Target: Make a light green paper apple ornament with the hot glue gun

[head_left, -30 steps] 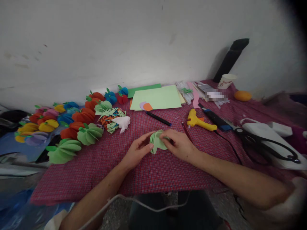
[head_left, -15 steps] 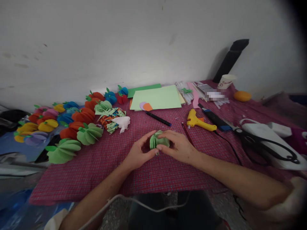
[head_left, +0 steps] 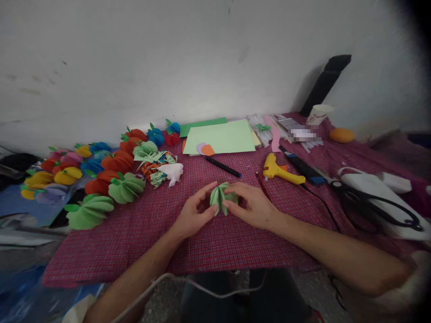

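Green paper ball [head_left: 221,202]: folds bunched half a second ago now spread open in front.
Fingers of the left hand [head_left: 193,211] and right hand [head_left: 253,205] are clamped on its sides over the tabletop [head_left: 208,251]; fanning seems more even. A yellow glue gun [head_left: 284,174] lies right.

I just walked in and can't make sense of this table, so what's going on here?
Someone's left hand and right hand hold a light green pleated paper piece between their fingers and thumbs, its folds partly spread. Off to the left sit rounded, layered paper shapes in several colors, many with green leaf-like tips. Beyond the hands, a dark pen lies on the checked cloth, near pale green sheets. A yellow glue gun lies to the right, unheld.
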Motion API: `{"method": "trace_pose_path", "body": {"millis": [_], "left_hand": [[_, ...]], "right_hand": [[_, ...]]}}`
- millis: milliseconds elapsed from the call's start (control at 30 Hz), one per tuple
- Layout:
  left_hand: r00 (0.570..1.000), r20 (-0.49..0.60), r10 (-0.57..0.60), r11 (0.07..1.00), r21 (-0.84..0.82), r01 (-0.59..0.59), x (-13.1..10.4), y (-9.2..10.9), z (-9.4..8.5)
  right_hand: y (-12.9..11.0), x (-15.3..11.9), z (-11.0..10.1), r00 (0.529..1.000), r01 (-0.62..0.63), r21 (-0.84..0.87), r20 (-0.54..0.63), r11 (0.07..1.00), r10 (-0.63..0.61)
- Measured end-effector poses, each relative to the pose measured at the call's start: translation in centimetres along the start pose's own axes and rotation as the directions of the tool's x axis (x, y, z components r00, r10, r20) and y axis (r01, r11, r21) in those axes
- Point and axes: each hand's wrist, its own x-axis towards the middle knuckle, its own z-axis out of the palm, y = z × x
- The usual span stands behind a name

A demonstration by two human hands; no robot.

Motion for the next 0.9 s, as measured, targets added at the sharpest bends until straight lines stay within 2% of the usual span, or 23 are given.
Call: {"method": "trace_pose_path", "body": {"millis": [233,433,567,733,900], "left_hand": [[0.994,-0.098,-0.051,0.998,0.03,0.054,0.27,-0.29,-0.11],[0.989,-0.15,-0.001,0.997,0.08,0.013,0.42,-0.38,-0.18],[0.984,-0.178,0.003,0.998,0.064,0.009,0.44,-0.4,-0.23],[0.994,-0.105,0.027,0.999,-0.037,-0.032,0.34,-0.24,-0.15],[0.999,-0.04,-0.011,0.994,-0.11,0.007,0.21,-0.09,-0.25]], "right_hand": [[0.09,0.07,-0.14,1.0,-0.006,0.03,0.017,1.0,0.005],[0.02,0.28,-0.4,0.999,-0.003,0.057,0.053,0.998,0.0],[0.3,0.34,-0.36,0.997,-0.049,0.074,0.056,0.996,0.045],[0.6,0.37,-0.2,0.984,-0.178,0.099,0.035,0.979,0.175],[0.61,0.46,-0.28,0.979,-0.202,0.102,0.021,0.974,0.201]]}}
